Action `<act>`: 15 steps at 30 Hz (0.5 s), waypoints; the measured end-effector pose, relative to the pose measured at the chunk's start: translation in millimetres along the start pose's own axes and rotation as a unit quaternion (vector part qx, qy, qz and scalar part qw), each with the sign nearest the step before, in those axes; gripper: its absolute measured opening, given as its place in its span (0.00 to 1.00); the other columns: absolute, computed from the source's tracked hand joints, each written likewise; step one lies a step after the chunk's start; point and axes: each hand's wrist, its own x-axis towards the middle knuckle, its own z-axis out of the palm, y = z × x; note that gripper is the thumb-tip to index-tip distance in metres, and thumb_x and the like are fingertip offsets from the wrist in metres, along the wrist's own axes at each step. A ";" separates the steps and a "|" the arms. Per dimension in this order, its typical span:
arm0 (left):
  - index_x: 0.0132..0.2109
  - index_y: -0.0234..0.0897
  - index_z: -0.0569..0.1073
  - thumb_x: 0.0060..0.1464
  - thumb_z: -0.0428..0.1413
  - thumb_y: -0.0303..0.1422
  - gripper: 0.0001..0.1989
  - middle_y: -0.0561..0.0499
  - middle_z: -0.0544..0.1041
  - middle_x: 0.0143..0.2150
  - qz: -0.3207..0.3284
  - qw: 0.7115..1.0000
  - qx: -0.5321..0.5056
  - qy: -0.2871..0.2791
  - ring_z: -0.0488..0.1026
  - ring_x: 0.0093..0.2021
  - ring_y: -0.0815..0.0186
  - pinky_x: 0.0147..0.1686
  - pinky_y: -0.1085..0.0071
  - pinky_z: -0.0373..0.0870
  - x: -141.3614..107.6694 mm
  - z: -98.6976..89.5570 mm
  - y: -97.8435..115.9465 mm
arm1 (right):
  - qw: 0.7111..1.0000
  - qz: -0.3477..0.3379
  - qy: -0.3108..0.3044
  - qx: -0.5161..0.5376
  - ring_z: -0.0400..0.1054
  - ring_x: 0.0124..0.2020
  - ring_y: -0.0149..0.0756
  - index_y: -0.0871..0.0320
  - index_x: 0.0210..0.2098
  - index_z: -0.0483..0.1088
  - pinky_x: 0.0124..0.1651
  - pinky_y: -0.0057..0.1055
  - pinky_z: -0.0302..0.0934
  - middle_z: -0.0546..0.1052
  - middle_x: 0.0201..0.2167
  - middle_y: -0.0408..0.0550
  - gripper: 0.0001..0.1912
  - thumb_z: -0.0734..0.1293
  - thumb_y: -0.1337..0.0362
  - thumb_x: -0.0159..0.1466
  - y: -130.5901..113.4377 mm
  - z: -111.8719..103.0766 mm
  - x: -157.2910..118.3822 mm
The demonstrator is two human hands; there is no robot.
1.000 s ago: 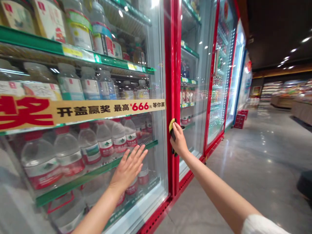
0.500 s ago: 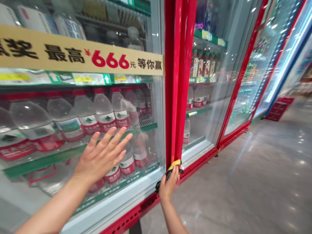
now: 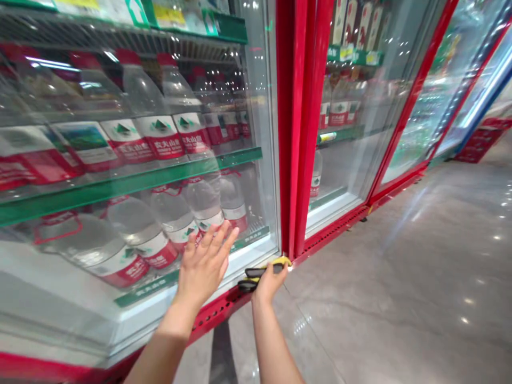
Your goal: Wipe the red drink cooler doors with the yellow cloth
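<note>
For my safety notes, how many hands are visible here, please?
2: the left hand, spread before the glass door; the right hand, holding a yellow-and-black tool near the foot of the red frame.

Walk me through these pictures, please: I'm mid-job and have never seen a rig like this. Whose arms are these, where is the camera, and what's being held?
There is no machine here: these are a person's bare hands, seen from one camera worn on that person's head, looking forward and down. Ahead is a glass door set in a red frame. Behind it, clear bottles with red-and-white labels stand on shelves with green edges. The left hand is spread in front of the glass; I can't tell whether it touches. The right hand, low by the frame's bottom corner, grips a black-and-yellow tool; its exact kind isn't clear. To the right is a shiny grey floor.
</note>
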 end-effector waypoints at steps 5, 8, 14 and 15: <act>0.75 0.43 0.46 0.59 0.55 0.30 0.41 0.50 0.48 0.76 -0.032 0.998 -0.044 -0.021 0.32 0.76 0.65 0.74 0.55 0.24 -42.5 13.4 17.8 | 1.000 0.022 -0.004 -0.012 0.51 0.72 0.53 0.67 0.74 0.31 0.70 0.59 0.49 0.51 0.72 0.71 0.38 0.51 0.64 0.70 -21.0 26.4 -2.0; 0.75 0.42 0.45 0.59 0.55 0.30 0.42 0.49 0.48 0.75 -0.027 0.998 -0.061 -0.013 0.33 0.76 0.64 0.74 0.56 0.25 -48.5 9.7 13.1 | 0.999 0.017 0.010 -0.030 0.52 0.72 0.49 0.68 0.75 0.32 0.71 0.54 0.49 0.57 0.70 0.69 0.38 0.51 0.67 0.69 -24.8 28.8 2.6; 0.75 0.44 0.45 0.60 0.53 0.29 0.41 0.49 0.52 0.75 -0.029 0.996 -0.080 0.002 0.35 0.76 0.65 0.74 0.53 0.26 -56.3 5.5 10.9 | 0.999 -0.027 0.022 -0.039 0.55 0.71 0.45 0.69 0.74 0.29 0.72 0.50 0.49 0.61 0.68 0.70 0.38 0.49 0.70 0.68 -16.4 5.5 33.9; 0.75 0.44 0.45 0.59 0.53 0.29 0.41 0.48 0.52 0.75 -0.027 0.996 -0.083 0.002 0.35 0.76 0.65 0.74 0.53 0.26 -57.7 5.8 11.4 | 0.999 -0.027 0.022 -0.042 0.54 0.71 0.44 0.69 0.74 0.30 0.72 0.50 0.49 0.61 0.68 0.69 0.38 0.49 0.70 0.68 -14.0 6.0 29.4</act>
